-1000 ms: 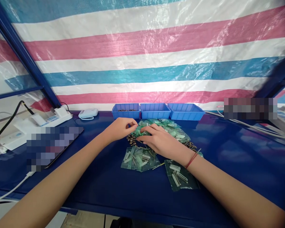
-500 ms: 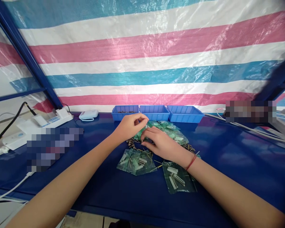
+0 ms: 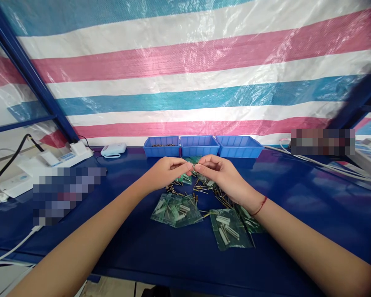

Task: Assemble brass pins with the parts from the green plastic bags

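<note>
My left hand point(image 3: 165, 171) and my right hand point(image 3: 222, 173) meet fingertip to fingertip above the blue table point(image 3: 297, 206). Both are pinched on a tiny part between them that is too small to name. Under them lies a scatter of small brass pins point(image 3: 204, 189). Green clear bags of white parts point(image 3: 176, 206) lie just in front, and another such bag point(image 3: 230, 233) lies beside my right wrist.
Three blue bins point(image 3: 200, 146) stand in a row at the back, the left one holding small dark parts. A white device point(image 3: 113, 149), white power strips point(image 3: 49, 159) and cables sit at the left. A striped tarp hangs behind.
My right hand has lifted off the pile of bags and pins and come up to meet my left hand. Both hands now pinch together above the pins.
</note>
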